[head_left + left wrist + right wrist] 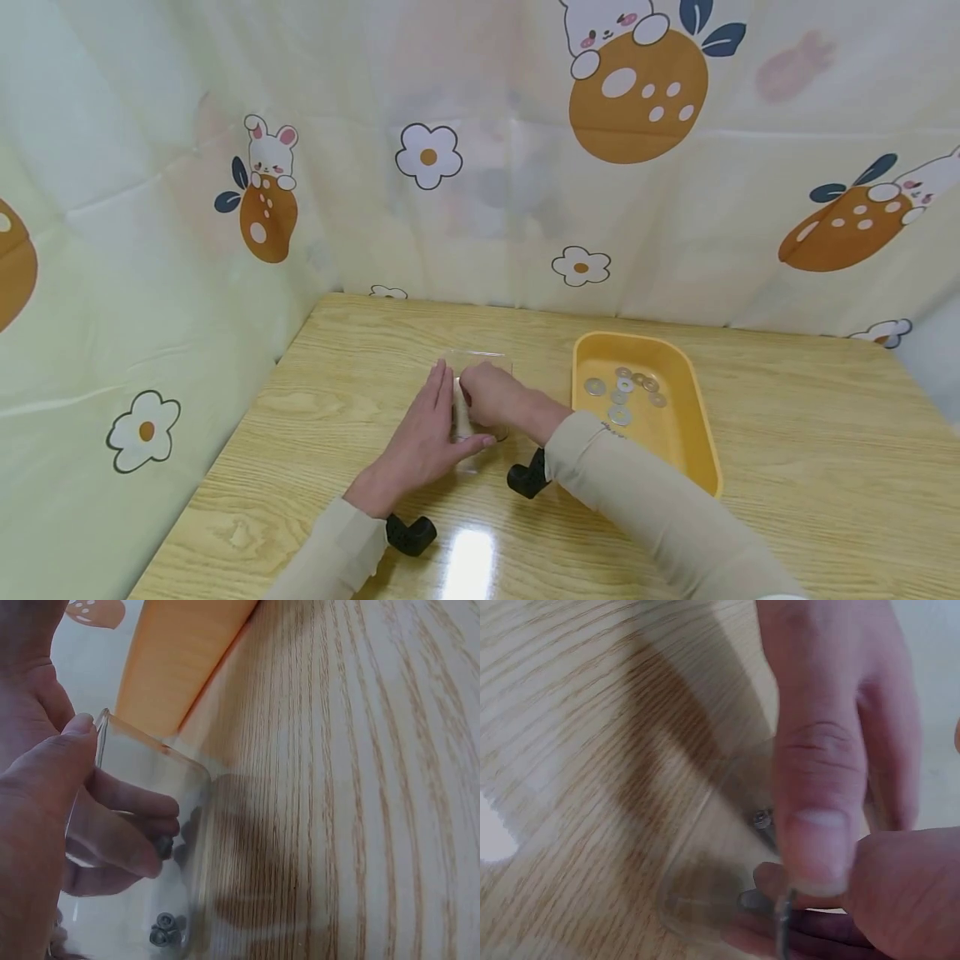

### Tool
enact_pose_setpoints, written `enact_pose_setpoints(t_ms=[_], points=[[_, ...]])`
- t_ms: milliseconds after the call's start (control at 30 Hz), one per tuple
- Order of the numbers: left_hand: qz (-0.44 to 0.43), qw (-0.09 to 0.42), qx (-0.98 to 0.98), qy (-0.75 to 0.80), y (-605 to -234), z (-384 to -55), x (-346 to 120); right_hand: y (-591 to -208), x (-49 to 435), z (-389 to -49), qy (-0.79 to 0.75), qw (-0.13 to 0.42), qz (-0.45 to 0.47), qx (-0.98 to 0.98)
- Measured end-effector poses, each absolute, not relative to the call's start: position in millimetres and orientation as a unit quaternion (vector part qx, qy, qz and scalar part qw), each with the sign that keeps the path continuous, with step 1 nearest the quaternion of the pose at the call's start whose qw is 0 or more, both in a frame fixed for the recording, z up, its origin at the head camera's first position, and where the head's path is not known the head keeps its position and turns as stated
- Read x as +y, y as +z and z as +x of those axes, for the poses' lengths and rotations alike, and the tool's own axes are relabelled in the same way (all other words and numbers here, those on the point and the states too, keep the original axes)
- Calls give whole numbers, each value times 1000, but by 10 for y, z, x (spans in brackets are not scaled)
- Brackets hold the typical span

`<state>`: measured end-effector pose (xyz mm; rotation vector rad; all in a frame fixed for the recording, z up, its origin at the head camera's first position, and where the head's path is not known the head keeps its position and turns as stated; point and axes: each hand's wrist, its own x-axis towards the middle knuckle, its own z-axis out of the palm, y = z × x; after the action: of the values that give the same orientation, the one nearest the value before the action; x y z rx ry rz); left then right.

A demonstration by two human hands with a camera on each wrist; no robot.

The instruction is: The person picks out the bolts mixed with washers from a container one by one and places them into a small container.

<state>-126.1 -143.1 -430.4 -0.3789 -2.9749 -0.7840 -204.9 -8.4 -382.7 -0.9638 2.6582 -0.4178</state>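
A clear plastic box stands on the table between the hands. My left hand rests straight fingers along its left side, with the thumb stretched across its near end. In the left wrist view that thumb touches the box's rim. My right hand reaches down into the box with curled fingers. Seen through the clear wall, its fingertips pinch a small dark metal screw, partly hidden. More small socket-head screws lie at the bottom of the box, one screw showing beside the left thumb.
A yellow-orange tray holding several flat washers stands to the right, partly behind the right forearm. Two black angled pieces, one by the left wrist and one by the right sleeve, show near the arms. A patterned curtain hangs behind the table.
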Motion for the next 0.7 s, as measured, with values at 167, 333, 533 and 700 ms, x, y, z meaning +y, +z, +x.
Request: enact_pose_setpoints(t_ms=[167,333,533,700], points=[[-126,25,-959,-252,-4316,-1277,-1418,-3850,-75,-2011,-123,129,-329,927],[-125,23,-958,-257,-4313,-1283,-1400,-3862,-53,-2002,-119,129,-326,929],[-125,16,-961,-246,-4297,-1261,-1392,-3797,24,-2025,-148,146,-331,921],[-118,12,-966,-228,-4282,-1247,-1407,-3706,141,-2088,-193,125,-382,895]])
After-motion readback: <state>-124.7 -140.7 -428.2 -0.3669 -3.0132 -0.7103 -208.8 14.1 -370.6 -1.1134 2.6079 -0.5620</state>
